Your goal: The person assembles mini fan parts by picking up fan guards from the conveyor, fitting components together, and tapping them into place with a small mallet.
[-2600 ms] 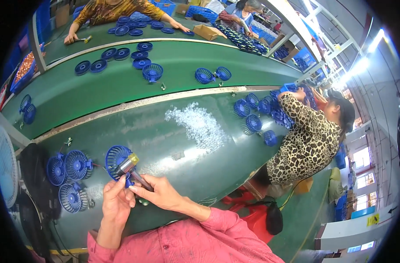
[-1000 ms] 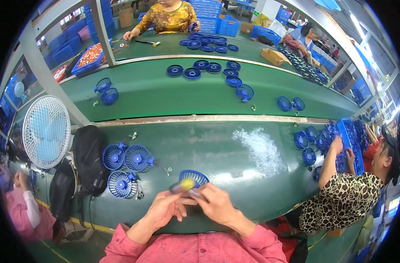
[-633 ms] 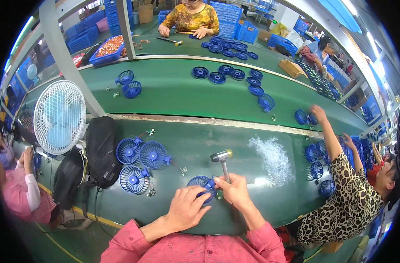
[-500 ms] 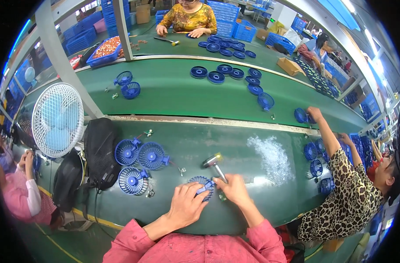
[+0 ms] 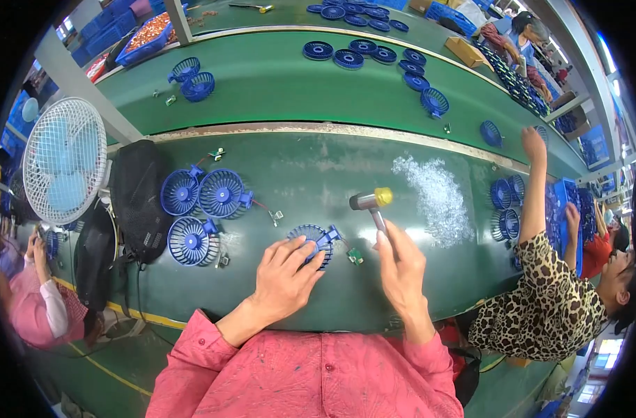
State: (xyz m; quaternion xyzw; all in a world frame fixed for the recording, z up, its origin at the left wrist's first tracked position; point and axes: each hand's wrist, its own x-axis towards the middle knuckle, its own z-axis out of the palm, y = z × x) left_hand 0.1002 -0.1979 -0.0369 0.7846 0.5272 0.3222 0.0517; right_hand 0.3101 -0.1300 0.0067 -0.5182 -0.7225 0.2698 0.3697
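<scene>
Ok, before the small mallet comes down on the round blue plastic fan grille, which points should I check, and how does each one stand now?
1. Right hand grips the small mallet with yellow and grey head: ok.
2. Left hand steadies the round blue plastic fan grille: ok.
3. Left fingers away from the strike spot: not ok, they lie on the grille.
4. Grille flat on the green belt: cannot tell, the hand covers part.
5. Small green circuit part away from the grille: ok, it lies beside it.
6. Three other blue grilles out of the way: ok, left of the hands.
</scene>
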